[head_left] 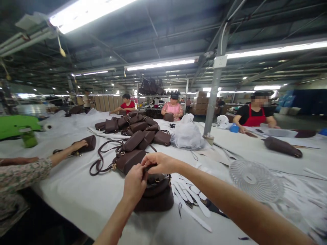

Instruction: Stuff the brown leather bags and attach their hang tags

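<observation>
A dark brown handbag (158, 202) with gold-coloured metal fittings stands on the white-covered table, right in front of me. Above its top, my left hand (135, 182) and my right hand (159, 163) meet with fingers closed on a dark brown part of it. Whether that part is a strap or an edge is hidden by the fingers. Just behind, another brown handbag (130, 160) lies with its strap (96, 167) looped out to the left.
Farther back is a pile of brown handbags (136, 127), beside a white plastic bundle (187, 136). White strips (182, 192) and a round fan (255, 180) are to the right. A co-worker's hand (80, 145) touches a bag at left. A metal post (213, 98) rises beyond.
</observation>
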A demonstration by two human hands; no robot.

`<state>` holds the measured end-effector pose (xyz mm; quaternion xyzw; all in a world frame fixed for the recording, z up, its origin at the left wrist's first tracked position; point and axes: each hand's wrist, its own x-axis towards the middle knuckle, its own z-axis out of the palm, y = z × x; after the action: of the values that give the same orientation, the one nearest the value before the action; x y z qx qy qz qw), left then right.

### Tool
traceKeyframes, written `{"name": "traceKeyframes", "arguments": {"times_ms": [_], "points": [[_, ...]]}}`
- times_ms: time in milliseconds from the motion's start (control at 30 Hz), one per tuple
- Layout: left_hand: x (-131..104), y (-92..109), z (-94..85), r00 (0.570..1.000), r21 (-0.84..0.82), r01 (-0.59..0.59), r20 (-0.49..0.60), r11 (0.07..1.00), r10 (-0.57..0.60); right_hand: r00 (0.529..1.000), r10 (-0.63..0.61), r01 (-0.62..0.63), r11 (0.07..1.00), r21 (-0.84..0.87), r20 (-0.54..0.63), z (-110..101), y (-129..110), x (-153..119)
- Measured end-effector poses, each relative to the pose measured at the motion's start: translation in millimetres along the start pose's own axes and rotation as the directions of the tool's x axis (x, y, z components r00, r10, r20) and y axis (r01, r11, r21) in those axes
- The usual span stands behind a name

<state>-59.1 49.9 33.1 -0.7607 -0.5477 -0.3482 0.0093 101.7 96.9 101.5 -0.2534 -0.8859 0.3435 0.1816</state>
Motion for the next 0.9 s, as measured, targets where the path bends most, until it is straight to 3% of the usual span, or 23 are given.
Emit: {"name": "traceKeyframes", "arguments": {"times_ms": [100, 167, 267, 367, 467, 533, 633, 733, 833, 900], "points": [[-5.7, -7.5, -3.0, 0.996, 0.190, 0.064, -0.069, 0.980, -0.052, 0.997, -0.028, 0.005, 0.963, -0.269, -0.079, 6.6, 10.5, -6.0], [-9.2, -12.9, -3.6, 0.993, 0.179, 0.112, -0.054, 0.977, -0.104, 0.990, 0.003, -0.068, 0.884, -0.463, -0.140, 9.4, 18.6, -16.7], [-10.8, -21.2, -1.3, 0.989, 0.102, 0.148, -0.034, 0.984, -0.145, 0.961, 0.043, -0.188, 0.824, -0.534, -0.273, 10.5, 30.5, -38.3], [-7.4, -28.5, -0.4, 0.984, 0.049, 0.178, -0.025, 0.983, -0.177, 0.924, 0.077, -0.226, 0.900, -0.373, -0.375, 10.9, 42.3, -62.4], [-5.5, -29.8, -3.6, 0.983, 0.037, 0.181, -0.004, 0.983, -0.181, 0.941, 0.190, -0.216, 0.974, -0.065, -0.280, 19.1, 55.2, -83.2], [-10.0, -23.4, -5.8, 0.991, 0.084, 0.122, -0.073, 0.989, -0.116, 0.935, 0.215, -0.218, 0.976, 0.022, -0.283, 31.3, 62.2, -91.6], [-25.8, -3.0, -5.4, 0.982, 0.128, -0.065, -0.166, 0.990, 0.086, 0.874, 0.191, -0.193, 0.980, 0.041, -0.447, 54.6, 65.4, -94.4], [-41.0, 18.8, -4.5, 0.975, 0.047, -0.205, -0.074, 0.978, 0.208, 0.797, 0.199, -0.143, 0.980, 0.141, -0.571, 75.1, 62.2, -90.9], [-42.5, 25.6, -12.9, 0.974, -0.161, -0.177, 0.113, 0.971, 0.197, 0.736, 0.242, -0.117, 0.965, 0.234, -0.633, 87.8, 62.0, -88.2], [-35.4, 18.9, -23.7, 0.937, -0.310, -0.143, 0.262, 0.940, 0.230, 0.719, 0.267, -0.100, 0.954, 0.284, -0.642, 92.1, 65.6, -88.1]]}}
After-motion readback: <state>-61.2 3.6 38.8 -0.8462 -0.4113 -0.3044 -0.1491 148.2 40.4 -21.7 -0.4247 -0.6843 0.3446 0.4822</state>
